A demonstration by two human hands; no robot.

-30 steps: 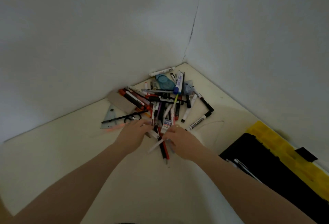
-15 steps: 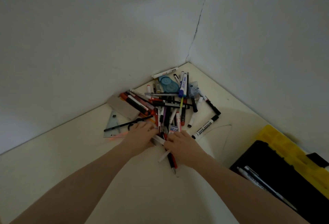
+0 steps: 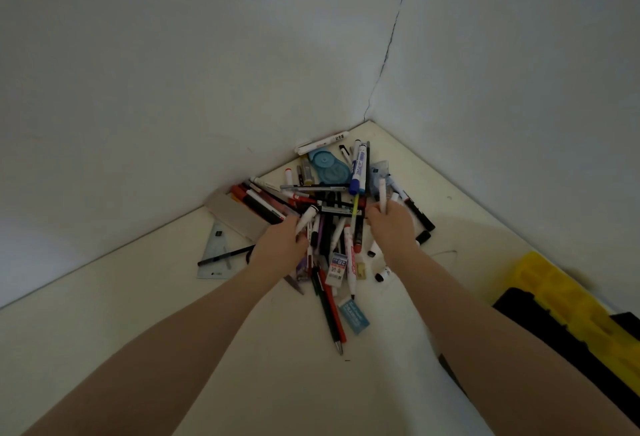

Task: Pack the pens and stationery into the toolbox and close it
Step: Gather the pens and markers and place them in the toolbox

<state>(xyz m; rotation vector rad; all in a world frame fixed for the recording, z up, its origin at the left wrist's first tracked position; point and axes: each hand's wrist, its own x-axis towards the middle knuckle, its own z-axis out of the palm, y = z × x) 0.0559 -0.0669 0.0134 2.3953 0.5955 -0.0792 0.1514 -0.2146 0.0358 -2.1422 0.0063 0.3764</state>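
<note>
Walls (image 3: 207, 72) hem the pile (image 3: 329, 221) behind; near tabletop (image 3: 138, 314) lies open.

Toolbox (image 3: 571, 325) right of pen pile (image 3: 329, 228)

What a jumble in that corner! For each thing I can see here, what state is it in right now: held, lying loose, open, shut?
Left hand: grips a white marker with a black cap.
Right hand: grips a white pen, upright.
Pile of mixed pens and markers: loose on the cream table.
Black and yellow toolbox: open, at the right edge.
Clear plastic set square: flat on the table.
White 2B eraser: lying in the pile.
</note>
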